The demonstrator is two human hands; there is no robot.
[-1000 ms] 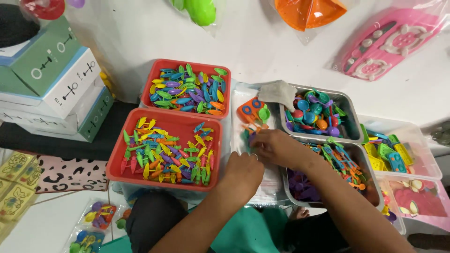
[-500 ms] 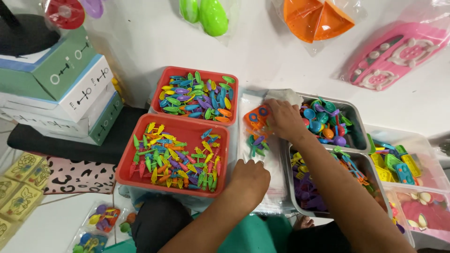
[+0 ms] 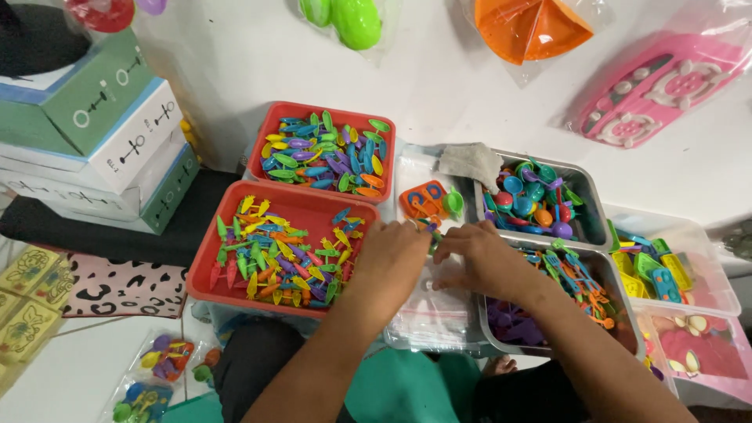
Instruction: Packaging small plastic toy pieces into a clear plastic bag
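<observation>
**Both hands meet over the clear bags between the trays**

The left hand (image 3: 395, 254) and the right hand (image 3: 482, 262) are close together above a stack of clear plastic bags (image 3: 439, 313), which lies between the red trays and the grey trays. Small green pieces (image 3: 431, 233) show in the gap between the two hands; they seem to be pinched by the fingertips, but the fingers curl downward and I cannot tell how firm either grip is, or which hand really holds them.

To the left, the near red tray (image 3: 205, 270) holds small carrot-like pieces in many colours, and the far red tray (image 3: 262, 129) holds leaf-shaped pieces. To the right, the upper grey tray (image 3: 583, 188) is full of small spoons, and the lower grey tray (image 3: 615, 282) holds thin orange and green pieces. An orange toy piece (image 3: 423, 200) and a green cup-like piece (image 3: 453, 204) lie just beyond the hands.

In my judgement, the step in hand is handling small pieces over a bag. To do it well, one hand should keep the bag mouth open and flat, and the other should carry the pieces low and close, so nothing falls into the neighbour trays.
</observation>
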